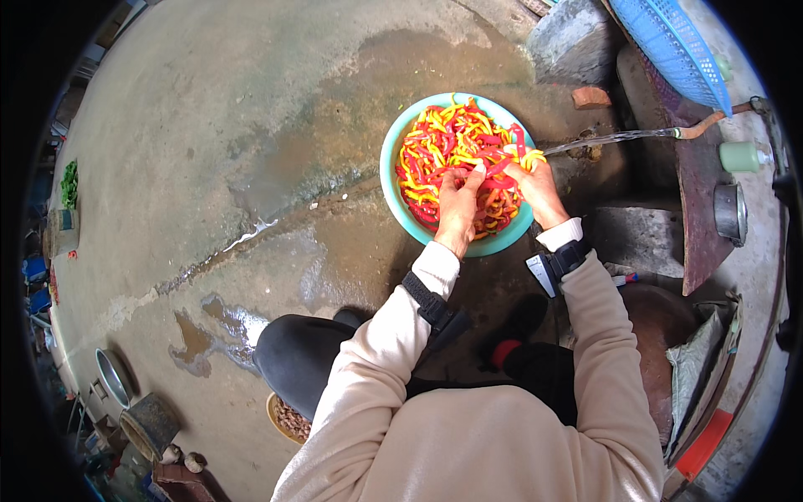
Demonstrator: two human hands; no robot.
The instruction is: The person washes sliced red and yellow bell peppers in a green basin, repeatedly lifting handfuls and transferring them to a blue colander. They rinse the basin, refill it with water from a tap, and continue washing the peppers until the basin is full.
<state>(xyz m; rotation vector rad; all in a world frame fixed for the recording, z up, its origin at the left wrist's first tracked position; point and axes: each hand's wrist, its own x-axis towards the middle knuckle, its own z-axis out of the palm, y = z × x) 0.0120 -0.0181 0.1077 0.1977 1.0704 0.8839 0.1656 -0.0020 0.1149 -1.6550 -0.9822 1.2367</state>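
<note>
A turquoise plastic basin (390, 188) sits on the wet concrete floor before me, heaped with long red and yellow chili peppers (433, 147). My right hand (536, 188) is over the basin's right side, holding a few red and yellow peppers between thumb and fingers. To its left, my left hand (458, 204) reaches over the heap, with thumb and fingertips drawn together at a red pepper (499, 167). A stream of water (608, 138) runs from a short hose (706, 125) towards my right hand and the basin's rim. The fingers partly hide what they grip.
A blue perforated plastic basket (674, 50) stands at upper right, above a concrete block (571, 41) and a brick piece (591, 97). A metal pot (729, 214) and a green container (739, 157) are on the right ledge. By my left knee lies a bowl (271, 414) of brown pieces.
</note>
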